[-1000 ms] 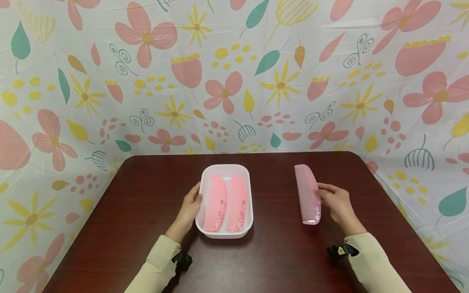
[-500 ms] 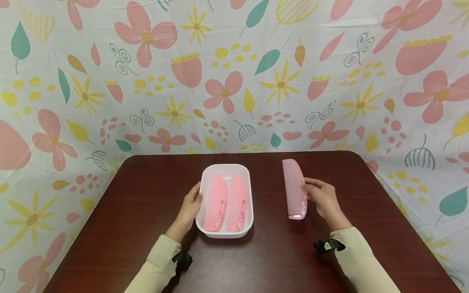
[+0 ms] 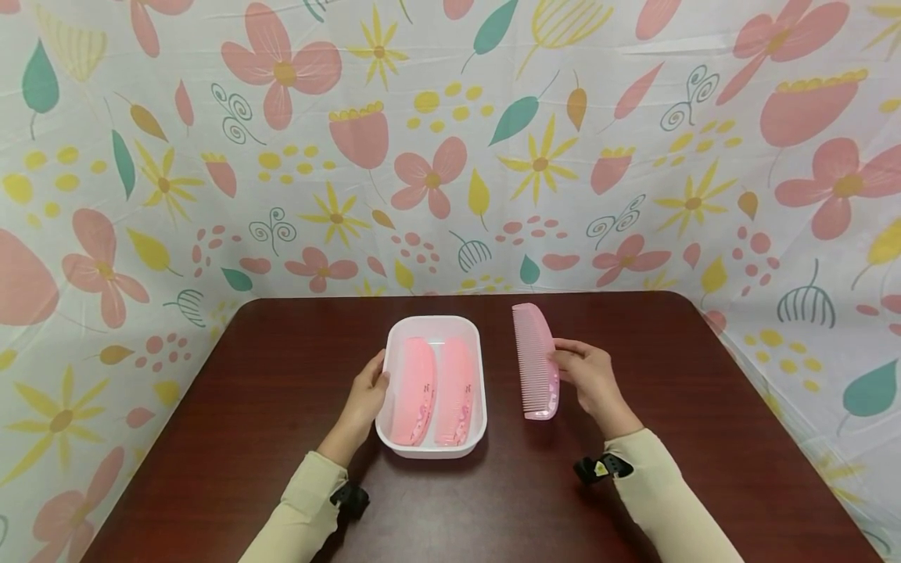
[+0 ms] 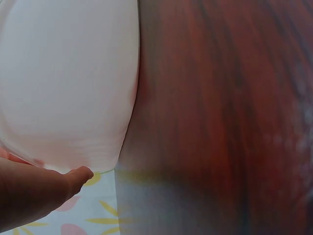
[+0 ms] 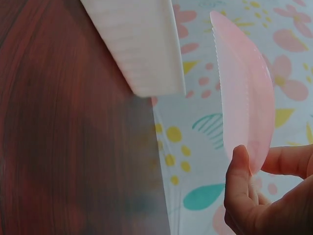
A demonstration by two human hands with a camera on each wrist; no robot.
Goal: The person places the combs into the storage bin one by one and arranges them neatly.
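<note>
In the head view a pink comb [image 3: 538, 361] is held a little above the table, right of a white plastic box [image 3: 431, 453]. My right hand [image 3: 587, 379] pinches its curved back between thumb and fingers, its teeth facing left. The right wrist view shows the same comb [image 5: 249, 88] above the right hand [image 5: 264, 191]. Two more pink combs, a left one [image 3: 415, 391] and a right one [image 3: 456, 391], lie side by side in the box. My left hand [image 3: 364, 397] grips the box's left side; its thumb shows against the wall in the left wrist view.
Beneath the box is a dark red-brown wooden table [image 3: 281, 438]. A white curtain [image 3: 450, 156] with a flower print hangs behind it and along both sides. Each wrist wears a black strap with a camera, one of them the right strap [image 3: 603, 467].
My right hand has carried the pink comb leftward, closer to the box, and slightly away from me. The left hand, the box and the two combs in it stay put.
</note>
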